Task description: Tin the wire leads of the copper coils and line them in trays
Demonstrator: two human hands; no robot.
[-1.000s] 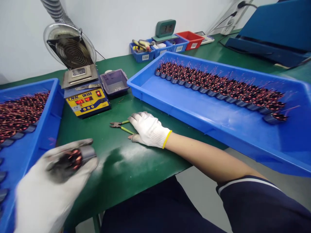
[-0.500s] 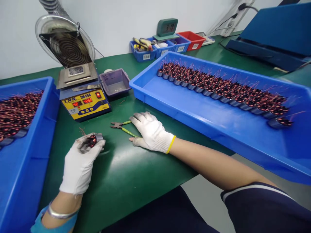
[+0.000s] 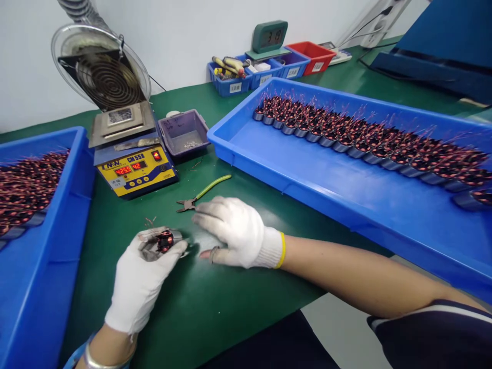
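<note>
My left hand [image 3: 140, 282], in a white glove with greyed fingertips, is closed around a small motor stator [image 3: 166, 241]. The stator has a grey metal ring, black inner parts and copper windings; its thin wire ends stick out toward the back. To the right is my right hand [image 3: 234, 233], gloved too, with fingers stretched toward the stator, apart from it and holding nothing. Just beyond those fingers, green-handled side cutters [image 3: 188, 204] lie on the green table, one handle partly hidden by the hand.
A yellow-fronted solder pot [image 3: 138, 171] stands at back left, beside a purple bin [image 3: 184, 133]. Blue trays of stators flank the workspace, one left [image 3: 73, 205] and one right [image 3: 284, 179]. Small bins [image 3: 234, 87] and a clock [image 3: 270, 37] line the wall.
My right hand has come off the side cutters, leaving them on the table, and moved nearer my left hand. My left hand has shifted right with the stator in it. The view has turned slightly.
</note>
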